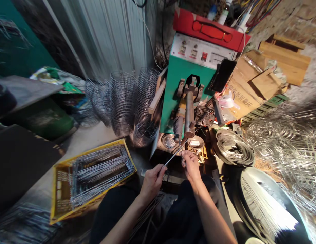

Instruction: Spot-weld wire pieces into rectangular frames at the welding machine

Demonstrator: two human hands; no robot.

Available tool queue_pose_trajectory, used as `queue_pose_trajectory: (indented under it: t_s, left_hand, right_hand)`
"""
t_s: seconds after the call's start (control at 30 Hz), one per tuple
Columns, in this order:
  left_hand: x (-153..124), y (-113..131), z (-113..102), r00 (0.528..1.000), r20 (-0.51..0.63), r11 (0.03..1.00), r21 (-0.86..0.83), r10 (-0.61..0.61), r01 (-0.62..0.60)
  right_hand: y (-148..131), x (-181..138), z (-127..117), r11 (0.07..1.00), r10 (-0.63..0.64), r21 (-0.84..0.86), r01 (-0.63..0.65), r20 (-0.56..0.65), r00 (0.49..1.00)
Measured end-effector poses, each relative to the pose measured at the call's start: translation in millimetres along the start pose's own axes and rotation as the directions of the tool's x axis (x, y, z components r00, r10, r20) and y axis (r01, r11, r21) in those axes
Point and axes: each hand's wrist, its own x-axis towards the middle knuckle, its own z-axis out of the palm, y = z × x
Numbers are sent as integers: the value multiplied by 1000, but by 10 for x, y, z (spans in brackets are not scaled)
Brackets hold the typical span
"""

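Note:
My left hand is closed in a pinch around the near end of a thin metal rod. The rod slants up and away, its far end close to the electrode tips of a green spot welder. Just right of the rod, my right hand has its fingers pressed together; whatever they hold is too small to make out. Above both hands juts the welder's thick cylindrical arm. Beneath the tips are a bowl of small metal pieces and a second round dish.
A yellow crate holding bent wire frames sits at the left. Stacks of wire rings stand behind it. On the right are a coil of flat metal strip, a pale blue basin of metal strips, tangled wire parts and cardboard boxes.

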Motion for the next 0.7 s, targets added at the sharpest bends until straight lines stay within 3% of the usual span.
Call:
queue_pose_trajectory:
  t_s: [0.5, 0.7]
  left_hand:
    - [62, 37, -30, 1000, 6, 1000, -14, -11, 11]
    - [69, 39, -58, 999, -6, 997, 72, 40, -40]
  right_hand:
    - [53, 107, 25, 999, 0, 42, -1, 9, 1000]
    - [68, 105, 29, 998, 14, 69, -14, -4, 1000]
